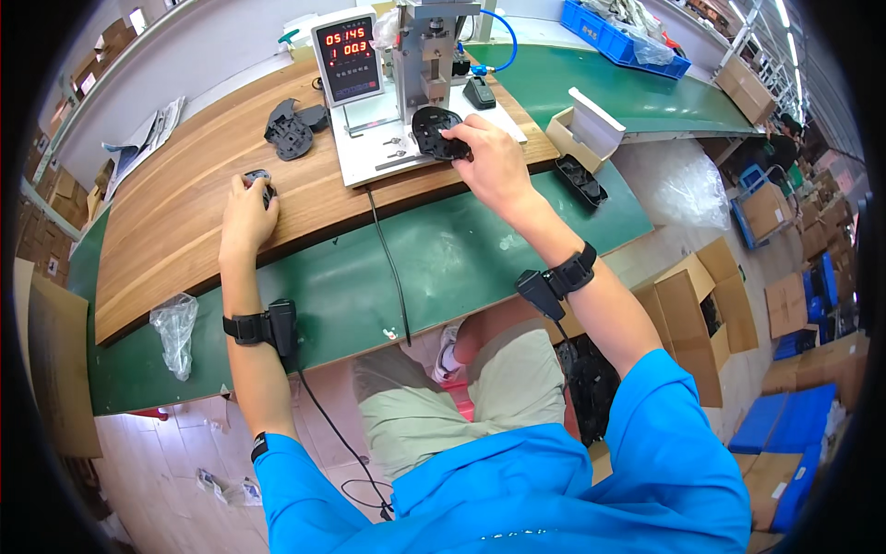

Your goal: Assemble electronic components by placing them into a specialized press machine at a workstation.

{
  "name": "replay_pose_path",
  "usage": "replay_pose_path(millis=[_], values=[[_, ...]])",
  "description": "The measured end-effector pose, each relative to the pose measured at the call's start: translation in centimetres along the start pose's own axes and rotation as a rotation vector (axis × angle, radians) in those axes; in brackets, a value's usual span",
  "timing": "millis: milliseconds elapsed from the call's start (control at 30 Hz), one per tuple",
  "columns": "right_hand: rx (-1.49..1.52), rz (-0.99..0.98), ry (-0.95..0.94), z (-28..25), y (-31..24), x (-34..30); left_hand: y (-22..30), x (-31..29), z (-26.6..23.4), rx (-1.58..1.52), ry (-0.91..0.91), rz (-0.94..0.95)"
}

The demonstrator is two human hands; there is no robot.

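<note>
Overhead, a wooden bench top (175, 222) runs from the near left to the far right, edged on the near side by a green conveyor belt (443, 268), in a factory room crowded with cardboard cartons (711, 305) on the right.

The left hand (245, 210) rests on the wood at the left, fingers curled closed around a small dark part (261, 179) that shows only at its far edge. The right hand (494, 164) reaches farther, its fingers pinched on the near right rim of a black moulded plastic piece (432, 127). That piece lies on the white base plate (388, 152) of a small metal press (426, 55), in the far middle of the bench.

Left of the press stands a grey counter box with red lit digits (348, 57). Two more black moulded pieces (293, 127) lie on the wood to its left (they overlap). A small open white carton (583, 129) sits right of the press, a blue crate (623, 42) beyond it on the belt, and a crumpled clear bag (175, 331) hangs at the near left edge.
</note>
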State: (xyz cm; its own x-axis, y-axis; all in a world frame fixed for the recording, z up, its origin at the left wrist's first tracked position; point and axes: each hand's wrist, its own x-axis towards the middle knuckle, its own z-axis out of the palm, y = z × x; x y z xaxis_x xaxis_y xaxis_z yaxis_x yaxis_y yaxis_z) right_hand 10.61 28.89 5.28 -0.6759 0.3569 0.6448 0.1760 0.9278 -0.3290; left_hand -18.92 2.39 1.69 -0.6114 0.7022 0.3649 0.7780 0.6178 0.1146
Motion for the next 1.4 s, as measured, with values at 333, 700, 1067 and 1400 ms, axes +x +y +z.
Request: replay_pose_path(millis=[333,700,1067,1400], values=[[0.135,0.073,0.047,-1.6,0.4,0.8,1.9,1.7,-0.7,-0.136,0.285,-0.023],[0.375,0.534,0.142,-10.1,-5.3,-25.5,11.9,-0.7,-6.2,-0.325,0.536,0.323],[0.351,1.388,0.14,-10.5,2.6,-48.8,23.1,-0.2,-1.5,-0.093,0.332,0.741],[0.501,1.774,0.094,-5.3,7.1,-57.0,24.9,1.2,1.4,-0.006,0.299,0.645]])
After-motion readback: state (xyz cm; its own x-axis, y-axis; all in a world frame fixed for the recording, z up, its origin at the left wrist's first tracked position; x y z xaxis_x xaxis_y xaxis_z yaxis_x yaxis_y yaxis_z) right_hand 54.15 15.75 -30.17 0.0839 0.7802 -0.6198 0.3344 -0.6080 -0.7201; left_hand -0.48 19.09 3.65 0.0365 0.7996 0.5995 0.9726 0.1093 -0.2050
